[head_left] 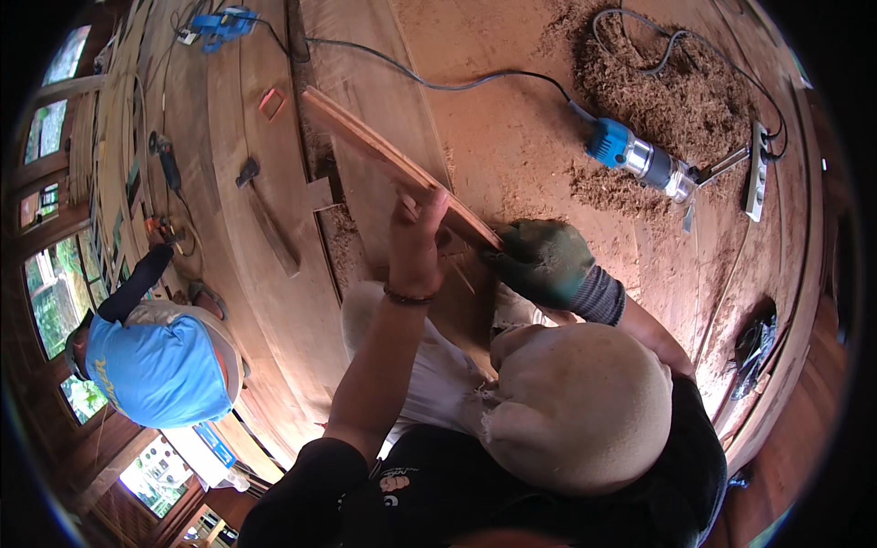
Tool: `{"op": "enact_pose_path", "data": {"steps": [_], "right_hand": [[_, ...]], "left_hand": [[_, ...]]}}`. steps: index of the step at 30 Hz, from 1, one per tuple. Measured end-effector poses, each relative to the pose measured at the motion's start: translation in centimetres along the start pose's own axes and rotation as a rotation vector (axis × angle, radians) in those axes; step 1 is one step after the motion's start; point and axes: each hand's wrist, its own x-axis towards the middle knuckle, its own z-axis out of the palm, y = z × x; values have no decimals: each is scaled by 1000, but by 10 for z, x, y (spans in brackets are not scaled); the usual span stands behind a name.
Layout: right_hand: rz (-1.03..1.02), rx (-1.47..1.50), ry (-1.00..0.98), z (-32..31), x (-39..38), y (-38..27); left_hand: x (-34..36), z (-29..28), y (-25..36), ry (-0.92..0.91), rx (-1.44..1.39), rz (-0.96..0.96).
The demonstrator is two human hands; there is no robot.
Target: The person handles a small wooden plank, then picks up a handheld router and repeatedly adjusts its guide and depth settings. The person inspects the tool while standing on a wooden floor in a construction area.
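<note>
A narrow wooden plank (393, 163) with a groove along its edge slants up and away from me, tilted above the floor. Near its middle, my bare left hand (420, 236) is closed around it, with a dark bracelet at the wrist. At the near end, my right hand (546, 262), in a dark green glove with a grey cuff, grips the plank; its fingertips are partly hidden. Beyond the right glove lies a blue and black trim router (639, 157) with a clear base, on its side by the shavings.
Wood shavings (658, 91) heap at the far right beside a white power strip (757, 173). Cords cross the boards. Leftward lie a hammer (265, 212), an angle grinder (166, 163) and a blue power tool (224, 27). Another person in a blue shirt (155, 370) crouches at the left.
</note>
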Motion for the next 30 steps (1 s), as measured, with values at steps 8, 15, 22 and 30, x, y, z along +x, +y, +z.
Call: {"op": "enact_pose_path", "data": {"steps": [8, 15, 22, 30], "right_hand": [[19, -180, -125, 2, 8, -2], [120, 30, -179, 6, 8, -2], [-161, 159, -43, -9, -5, 15], [-7, 128, -55, 4, -13, 16]], "left_hand": [[-3, -4, 3, -118, 347, 365], [12, -13, 6, -4, 323, 218], [34, -39, 25, 256, -84, 67], [31, -35, 24, 361, -39, 120]]}}
